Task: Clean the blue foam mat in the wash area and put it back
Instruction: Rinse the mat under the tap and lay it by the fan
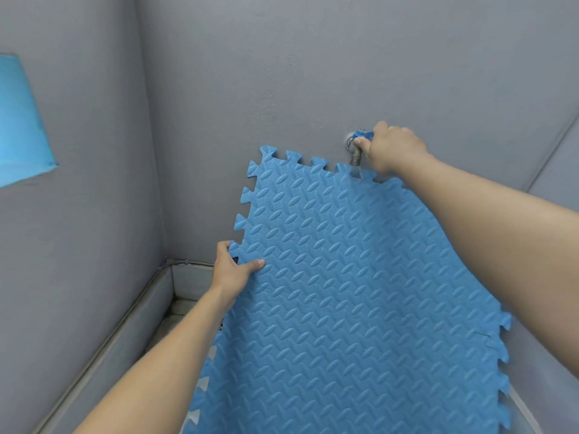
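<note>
Mat (344, 292), blue foam with interlocking toothed edges, held tilted against the grey wall (282, 73) in a corner, its far edge just under the tap (355, 153). Left hand (233, 270) grips the mat's left edge, thumb on the patterned face and fingers curled behind. Right hand (391, 148) has its fingers closed around the tap's blue handle (362, 134). Water (355, 173) falls from the spout onto the mat.

Matt foam mat (344, 277) — embossed, ridged; dull metal tap (355, 156); matt painted wall (250, 73).
</note>
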Demonstrator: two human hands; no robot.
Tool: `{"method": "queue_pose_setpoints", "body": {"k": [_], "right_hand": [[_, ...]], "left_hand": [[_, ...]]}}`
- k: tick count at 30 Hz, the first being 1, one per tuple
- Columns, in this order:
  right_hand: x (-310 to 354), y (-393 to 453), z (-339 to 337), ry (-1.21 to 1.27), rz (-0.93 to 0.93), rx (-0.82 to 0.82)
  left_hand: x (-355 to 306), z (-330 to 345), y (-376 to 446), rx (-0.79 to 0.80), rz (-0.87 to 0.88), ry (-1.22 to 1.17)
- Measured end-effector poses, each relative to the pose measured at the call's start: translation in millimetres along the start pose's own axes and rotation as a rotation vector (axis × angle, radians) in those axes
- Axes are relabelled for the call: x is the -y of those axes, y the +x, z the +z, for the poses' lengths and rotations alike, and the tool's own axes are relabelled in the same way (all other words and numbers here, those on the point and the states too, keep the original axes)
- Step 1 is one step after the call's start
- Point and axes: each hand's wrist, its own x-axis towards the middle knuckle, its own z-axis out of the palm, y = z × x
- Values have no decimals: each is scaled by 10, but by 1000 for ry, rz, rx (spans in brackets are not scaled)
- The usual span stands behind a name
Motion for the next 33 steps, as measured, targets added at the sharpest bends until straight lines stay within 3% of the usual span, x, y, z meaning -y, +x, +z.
{"method": "queue_pose_setpoints", "body": {"k": [9,13,18,20,22,24,26,30,33], "right_hand": [[6,-11,7,-10,8,-5],[21,-51,34,41,20,-24],[-55,-617,703,431,-3,-471],[-118,-941,1205,535,145,-413],[-77,-1213,1719,476,337,-215],[211,-1446,2060,376,389,-146],[705,-1721,2227,294,172,-159],[1518,-2805,2679,113,-725,-56],[1143,-3404,2932,6,-967,30]], "left_hand": [[-3,-1121,136,-275,7,68],[8,-1304,115,-338,3,58],[65,-1305,121,-315,5,57],[92,-1233,114,-289,15,80],[132,-1084,88,-241,25,98],[196,-897,41,-192,22,97],[253,-739,-2,-161,8,95],[308,-633,0,-164,9,89],[303,-641,17,-162,28,95]]}}
